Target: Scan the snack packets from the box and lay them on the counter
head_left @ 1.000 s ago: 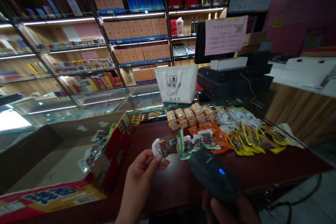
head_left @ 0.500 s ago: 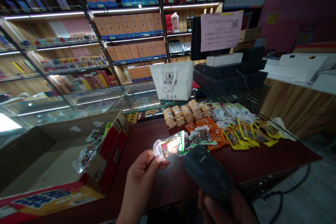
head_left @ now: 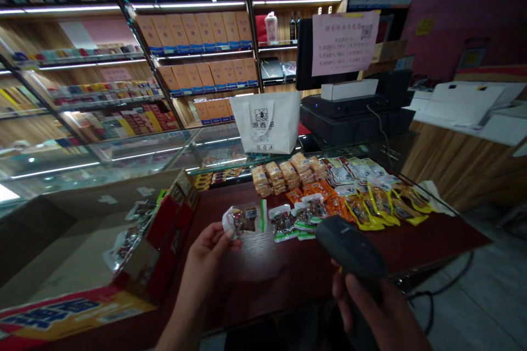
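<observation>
Between thumb and fingers, my left hand (head_left: 214,244) pinches one end of a clear snack packet (head_left: 246,218) with a green edge and dark contents, just above the dark red counter (head_left: 263,279). My right hand (head_left: 366,296) is wrapped round the handle of a dark barcode scanner (head_left: 352,247), whose head points away from me. Similar green-edged packets (head_left: 284,223) lie right of the held one, apart from it. Behind them are orange packets (head_left: 337,205), stacked tan snack packs (head_left: 261,181) and yellow-edged packets (head_left: 364,211).
An open cardboard box (head_left: 135,290) with several packets inside stands at the left. A white paper bag (head_left: 267,123) stands on the glass counter (head_left: 175,156) behind. Back right are a monitor (head_left: 304,55) and dark till (head_left: 354,120); a cable (head_left: 430,301) hangs at right.
My left hand and its packet have moved left and slightly toward the box. The scanner has shifted right, away from the packet, and the bright light on the packet is gone.
</observation>
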`<state>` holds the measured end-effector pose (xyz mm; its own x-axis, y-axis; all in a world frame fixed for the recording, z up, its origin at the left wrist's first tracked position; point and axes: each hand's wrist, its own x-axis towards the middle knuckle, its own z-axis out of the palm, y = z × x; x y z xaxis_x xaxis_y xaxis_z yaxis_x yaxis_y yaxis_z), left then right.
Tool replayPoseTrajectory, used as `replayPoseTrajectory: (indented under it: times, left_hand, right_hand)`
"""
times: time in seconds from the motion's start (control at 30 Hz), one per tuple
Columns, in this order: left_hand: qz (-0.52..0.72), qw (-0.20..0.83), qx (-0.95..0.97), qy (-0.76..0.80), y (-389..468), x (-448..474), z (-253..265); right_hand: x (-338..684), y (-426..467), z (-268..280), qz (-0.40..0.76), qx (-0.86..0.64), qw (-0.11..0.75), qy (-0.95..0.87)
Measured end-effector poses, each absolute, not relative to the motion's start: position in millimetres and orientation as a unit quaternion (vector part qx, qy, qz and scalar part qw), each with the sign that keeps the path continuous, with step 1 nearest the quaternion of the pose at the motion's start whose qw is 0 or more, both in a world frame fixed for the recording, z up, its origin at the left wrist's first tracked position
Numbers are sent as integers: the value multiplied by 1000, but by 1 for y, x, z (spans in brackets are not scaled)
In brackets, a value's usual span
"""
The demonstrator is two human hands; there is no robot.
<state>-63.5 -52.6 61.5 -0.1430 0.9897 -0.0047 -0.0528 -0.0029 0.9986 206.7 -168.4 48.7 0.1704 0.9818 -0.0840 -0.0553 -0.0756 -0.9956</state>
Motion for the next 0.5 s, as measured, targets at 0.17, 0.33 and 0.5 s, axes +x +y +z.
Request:
replayPoseTrajectory:
  times: [0.17, 0.33, 0.5]
  left_hand:
    - [486, 531, 443, 534, -16, -76, 33]
    - [388, 552, 521, 522, 26, -60, 14]
    - [267, 500, 657, 497, 65, -22, 29]
  right_hand:
    - [220, -168, 32, 462, -570, 536, -419]
    - [221, -168, 20, 454, -573, 524, -437]
    - [221, -170, 20, 456, -581, 492, -462]
